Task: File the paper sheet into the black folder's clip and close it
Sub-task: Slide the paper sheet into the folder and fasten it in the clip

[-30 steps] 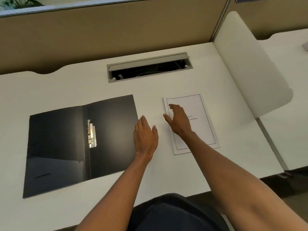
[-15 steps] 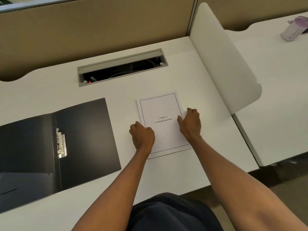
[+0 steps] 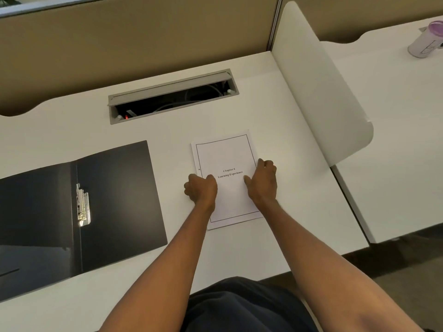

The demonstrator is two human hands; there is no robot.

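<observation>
The paper sheet (image 3: 225,154), white with a printed frame and a short title, lies flat on the white desk (image 3: 299,200), right of the folder. My left hand (image 3: 202,190) is curled at the sheet's left edge. At the right edge, my right hand (image 3: 262,180) has its thumb on the page and its fingers hooked over the edge. The black folder (image 3: 115,188) lies open on the desk to the left, partly cut off by the frame. Its metal clip (image 3: 82,204) sits by the spine. Neither hand touches the folder.
A grey cable tray (image 3: 172,97) with its lid up is set into the desk behind the sheet. A white side divider (image 3: 318,92) stands along the desk's right edge. On the neighbouring desk stands a cup with a purple lid (image 3: 426,40).
My left hand left the spot beside the folder and curled onto the sheet's left edge. My right hand slid from the page's middle to its right edge. The view swung right.
</observation>
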